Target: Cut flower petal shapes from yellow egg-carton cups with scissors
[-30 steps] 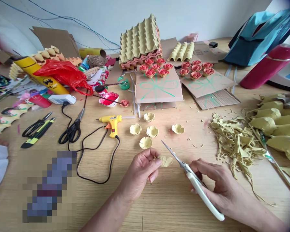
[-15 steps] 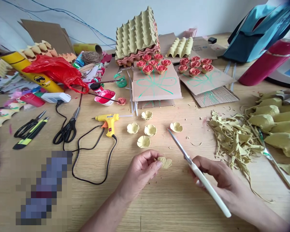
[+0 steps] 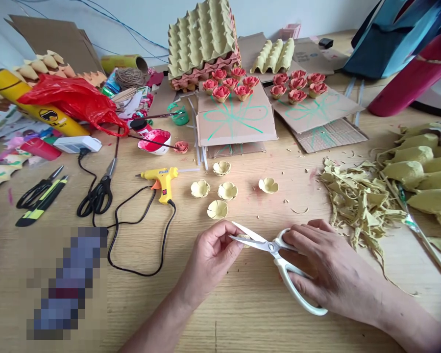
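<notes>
Head view: left hand (image 3: 211, 255) pinches a paper piece (image 3: 244, 238), mostly hidden by the scissors (image 3: 275, 250) gripped in the right hand (image 3: 325, 269). Five cups (image 3: 217, 209) lie just beyond. Half a second ago, the blades pointed away; now they meet the piece.

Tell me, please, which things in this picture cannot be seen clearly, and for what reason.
- Head view: the cardboard piece in the left hand is almost hidden by its fingers and the white scissors held by the right hand.
- Head view: a pixelated block on the table masks something.
- Head view: the red bottle is cut by the right edge.
</notes>
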{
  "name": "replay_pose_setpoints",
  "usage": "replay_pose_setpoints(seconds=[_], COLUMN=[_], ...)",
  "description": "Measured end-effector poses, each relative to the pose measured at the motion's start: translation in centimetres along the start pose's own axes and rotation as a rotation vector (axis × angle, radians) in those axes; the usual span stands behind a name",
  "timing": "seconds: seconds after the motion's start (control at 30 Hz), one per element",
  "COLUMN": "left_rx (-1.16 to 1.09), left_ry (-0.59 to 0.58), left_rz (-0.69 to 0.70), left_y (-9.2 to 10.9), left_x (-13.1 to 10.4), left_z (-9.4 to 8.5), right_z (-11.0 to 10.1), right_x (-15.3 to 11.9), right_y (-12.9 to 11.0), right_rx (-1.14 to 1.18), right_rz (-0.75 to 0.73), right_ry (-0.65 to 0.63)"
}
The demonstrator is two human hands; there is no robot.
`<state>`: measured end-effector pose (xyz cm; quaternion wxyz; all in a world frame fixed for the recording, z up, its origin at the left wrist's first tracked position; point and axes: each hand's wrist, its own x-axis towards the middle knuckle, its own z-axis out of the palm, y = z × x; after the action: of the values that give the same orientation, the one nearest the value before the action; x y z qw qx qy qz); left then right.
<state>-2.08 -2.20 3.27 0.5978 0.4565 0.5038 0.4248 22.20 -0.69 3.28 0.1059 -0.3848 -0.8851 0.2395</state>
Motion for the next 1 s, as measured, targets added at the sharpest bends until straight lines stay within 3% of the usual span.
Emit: replay_pose_setpoints(seconds=[0.53,1.0], left_rx=[-0.054,0.049], left_ry=[-0.043,-0.075], left_rz=[0.004,0.03], left_y=[0.08,0.1], left_x=[-0.26,-0.57], left_z=[0.32,0.0], right_z=[0.07,-0.21], right_x=[-0.12,-0.04], right_y=[-0.01,-0.29], right_rx=[0.027,0.011], right_rz=[-0.046,-0.052], right_ry=[0.015,0.034])
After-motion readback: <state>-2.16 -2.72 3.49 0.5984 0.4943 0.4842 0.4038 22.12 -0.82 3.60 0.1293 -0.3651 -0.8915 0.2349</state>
